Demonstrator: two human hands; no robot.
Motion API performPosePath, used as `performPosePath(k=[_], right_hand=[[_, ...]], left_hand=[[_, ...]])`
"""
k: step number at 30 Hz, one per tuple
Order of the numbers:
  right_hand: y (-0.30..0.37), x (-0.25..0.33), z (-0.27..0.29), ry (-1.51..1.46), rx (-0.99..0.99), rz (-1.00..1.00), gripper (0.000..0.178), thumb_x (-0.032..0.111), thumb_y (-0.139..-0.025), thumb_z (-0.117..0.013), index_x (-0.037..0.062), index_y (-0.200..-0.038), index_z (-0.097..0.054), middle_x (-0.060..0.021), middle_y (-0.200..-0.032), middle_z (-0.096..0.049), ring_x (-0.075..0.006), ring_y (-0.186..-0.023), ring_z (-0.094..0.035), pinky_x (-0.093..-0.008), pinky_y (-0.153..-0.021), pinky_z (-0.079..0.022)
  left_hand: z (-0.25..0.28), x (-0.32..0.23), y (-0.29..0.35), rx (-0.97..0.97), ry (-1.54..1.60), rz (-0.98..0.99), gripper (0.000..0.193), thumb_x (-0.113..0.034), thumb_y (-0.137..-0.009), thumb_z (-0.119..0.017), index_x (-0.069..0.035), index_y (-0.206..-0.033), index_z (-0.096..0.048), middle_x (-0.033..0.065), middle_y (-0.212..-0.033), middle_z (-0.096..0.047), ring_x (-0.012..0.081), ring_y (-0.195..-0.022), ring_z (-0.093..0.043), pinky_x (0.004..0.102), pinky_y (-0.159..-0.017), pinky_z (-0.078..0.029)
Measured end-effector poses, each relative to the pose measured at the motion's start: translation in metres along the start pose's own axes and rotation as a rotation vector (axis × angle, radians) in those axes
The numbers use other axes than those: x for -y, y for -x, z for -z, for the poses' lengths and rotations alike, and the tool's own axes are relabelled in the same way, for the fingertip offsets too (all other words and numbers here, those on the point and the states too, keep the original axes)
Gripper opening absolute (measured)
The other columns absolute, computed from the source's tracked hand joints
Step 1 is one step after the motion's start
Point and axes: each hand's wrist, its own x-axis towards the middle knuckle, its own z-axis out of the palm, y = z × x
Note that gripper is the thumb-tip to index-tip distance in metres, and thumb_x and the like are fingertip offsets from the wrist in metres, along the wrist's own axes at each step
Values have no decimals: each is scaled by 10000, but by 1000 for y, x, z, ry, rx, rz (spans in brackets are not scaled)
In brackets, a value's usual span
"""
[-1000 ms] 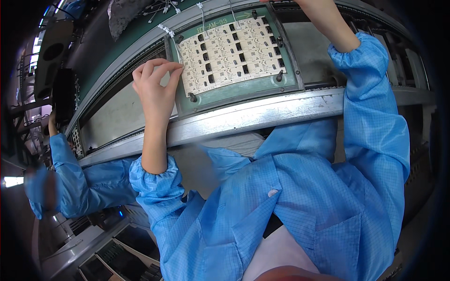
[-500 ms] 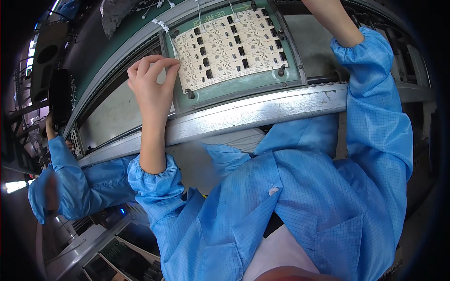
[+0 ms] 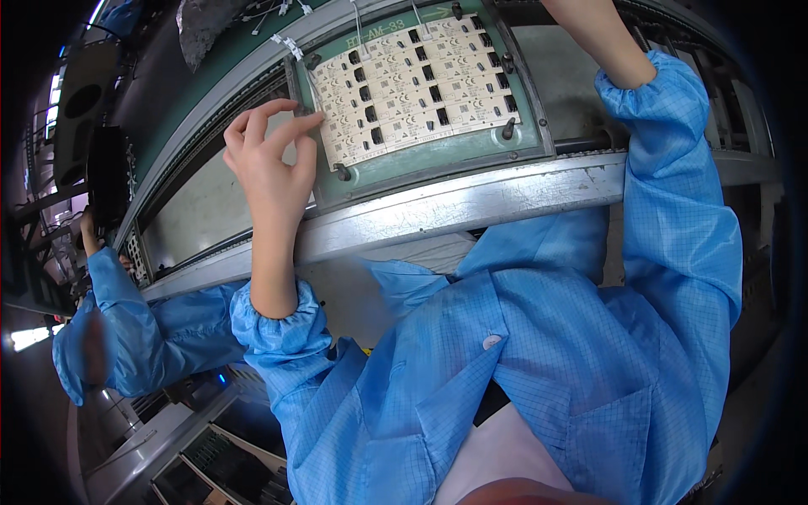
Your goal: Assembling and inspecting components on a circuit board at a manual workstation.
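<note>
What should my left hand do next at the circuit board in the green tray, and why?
Probably ease the left hand slightly right, onto the circuit board. Its fingers hover at the board's left edge in the green tray, seemingly not yet gripping it. The right hand is out of view.

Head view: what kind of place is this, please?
Probably an electronics assembly line: a white circuit board panel lies in a green carrier tray on a metal conveyor rail, and the workers wear blue cleanroom coats.
</note>
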Motion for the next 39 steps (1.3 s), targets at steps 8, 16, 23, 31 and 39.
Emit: performPosePath(k=[8, 16, 23, 31, 39], right_hand=[[-3, -7, -1, -89, -3, -24, 150, 50, -1013, -618, -63, -1108, -646, -124, -1028, -731, -170, -921, -731, -264, -829, -586], [8, -3, -31, 73, -30, 25, 114, 23, -997, -633, -56, -1079, -646, -91, -1007, -728, -136, -993, -706, -256, -875, -558], [14, -15, -72, 603, -25, 241, 190, 166, -951, -681, 32, -1080, -719, -87, -900, -729, -221, -925, -703, -339, -861, -563], [15, -39, -107, 926, 53, 212, 125, 255, -902, -723, 146, -935, -775, 21, -877, -701, -170, -860, -627, -381, -879, -410], [11, -45, -100, 733, 148, -3, 138, 168, -882, -782, 59, -967, -780, -35, -864, -748, -102, -786, -692, -265, -742, -557]], left_hand=[[9, -7, 4, 74, -63, -18, 331, -44, -765, -660, -205, -1008, -815, -5, -1265, -661, 327, -1277, -488, 493, -1073, -334], [-5, 72, -91, 129, 445, -11, 315, -70, -819, -646, -227, -1029, -820, 62, -1258, -684, 315, -1176, -616, 491, -1065, -436], [-67, 136, -139, 31, -86, 112, 236, -196, -904, -661, -207, -1109, -777, 37, -1124, -730, 295, -1106, -668, 531, -975, -458], [-71, 143, -137, -75, -226, -130, 216, -213, -962, -609, -166, -1113, -757, 72, -1082, -745, 305, -1044, -695, 449, -862, -520], [-59, 126, -148, -502, 884, 274, 195, -126, -967, -703, 48, -1048, -739, 90, -948, -762, 172, -858, -713, 280, -809, -533]])
